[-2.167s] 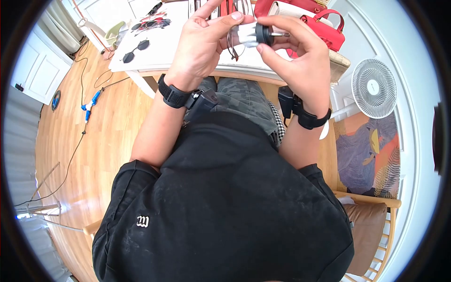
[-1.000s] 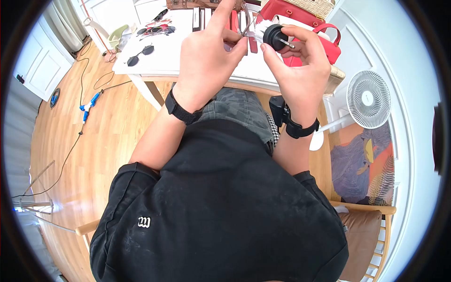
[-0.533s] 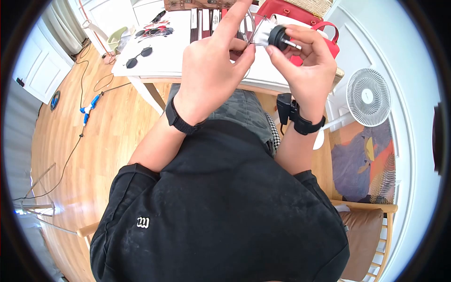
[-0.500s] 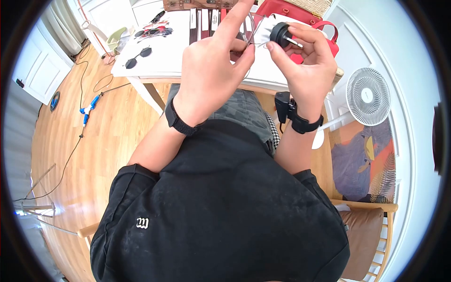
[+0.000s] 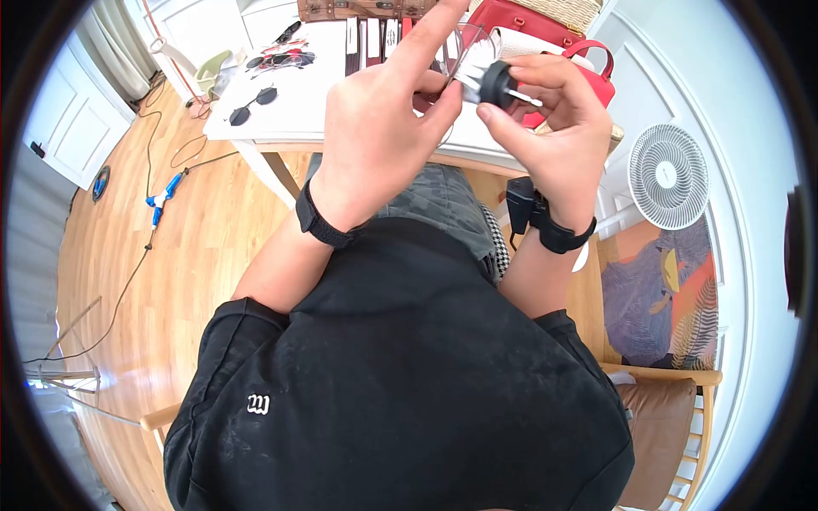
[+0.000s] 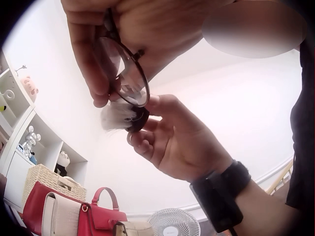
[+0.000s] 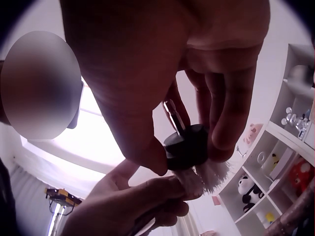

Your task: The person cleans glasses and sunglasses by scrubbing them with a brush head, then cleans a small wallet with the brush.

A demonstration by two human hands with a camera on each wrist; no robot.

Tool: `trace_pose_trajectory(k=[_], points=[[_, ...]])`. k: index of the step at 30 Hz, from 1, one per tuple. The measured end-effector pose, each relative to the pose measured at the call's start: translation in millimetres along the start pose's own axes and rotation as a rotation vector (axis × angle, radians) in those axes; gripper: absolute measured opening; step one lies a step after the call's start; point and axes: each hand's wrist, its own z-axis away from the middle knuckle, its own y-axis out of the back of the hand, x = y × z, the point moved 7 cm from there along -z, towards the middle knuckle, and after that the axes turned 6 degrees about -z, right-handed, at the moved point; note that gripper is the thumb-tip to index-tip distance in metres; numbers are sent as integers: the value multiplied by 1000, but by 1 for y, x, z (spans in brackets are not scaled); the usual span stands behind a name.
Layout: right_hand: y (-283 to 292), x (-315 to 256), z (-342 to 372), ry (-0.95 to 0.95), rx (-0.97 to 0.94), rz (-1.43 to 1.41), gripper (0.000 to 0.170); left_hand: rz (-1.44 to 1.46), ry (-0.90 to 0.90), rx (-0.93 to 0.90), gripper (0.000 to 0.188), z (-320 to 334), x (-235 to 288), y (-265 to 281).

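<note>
In the head view my left hand (image 5: 375, 140) pinches a pair of thin-rimmed eyeglasses (image 6: 146, 86) by the frame, its index finger stretched out forward. The thumb and fingers of my right hand (image 5: 558, 128) grip a drill brush (image 5: 497, 83) by its round black base. A metal shank (image 7: 174, 118) sticks out of the base toward the palm. White bristles (image 6: 115, 117) point at the glasses and overlap the lower lens in the left wrist view. Part of the frame is hidden behind the left fingers.
On the white table (image 5: 341, 111) lie dark round sunglasses (image 5: 253, 106) and more glasses (image 5: 281, 60). Behind the hands stand a row of books (image 5: 372, 43), a brown case (image 5: 366, 8) and red handbags (image 5: 532, 21). A white fan (image 5: 669, 176) is at the right.
My left hand has turned over, so its back now faces the head camera. Over the last half second the brush has moved slightly left and down, closer to the left fingers.
</note>
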Motion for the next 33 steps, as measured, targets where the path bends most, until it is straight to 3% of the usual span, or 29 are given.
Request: trace_pose_trajectory(k=[1, 3, 5, 9, 13, 16, 19, 23, 27, 31, 33], points=[[1, 3, -1, -56, -19, -75, 36, 0, -3, -1, 81, 0, 2, 2], [4, 4, -2, 23, 55, -25, 34, -62, -23, -102, 79, 0, 8, -1], [2, -4, -2, 159, 84, 112, 34, -51, -2, -85, 79, 0, 5, -2], [1, -11, -3, 239, -84, 193, 36, -18, -55, 5, 79, -2, 3, 1], [5, -12, -3, 257, 73, 177, 36, -93, -66, -52, 79, 0, 10, 0], [-7, -18, -2, 248, -86, 255, 36, -15, -22, -37, 78, -1, 4, 1], [1, -17, -4, 263, -109, 263, 35, -65, -57, -51, 78, 0, 5, -1], [3, -11, -3, 251, 47, 218, 35, -134, -63, -92, 78, 0, 12, -2], [0, -22, -2, 220, -161, 266, 37, -103, -36, -61, 76, -3, 22, 5], [1, -28, -5, 304, -63, 365, 36, -74, -73, -62, 75, 2, 12, -3], [2, -26, -5, 267, -102, 333, 36, -60, -51, -53, 74, 2, 7, -4]])
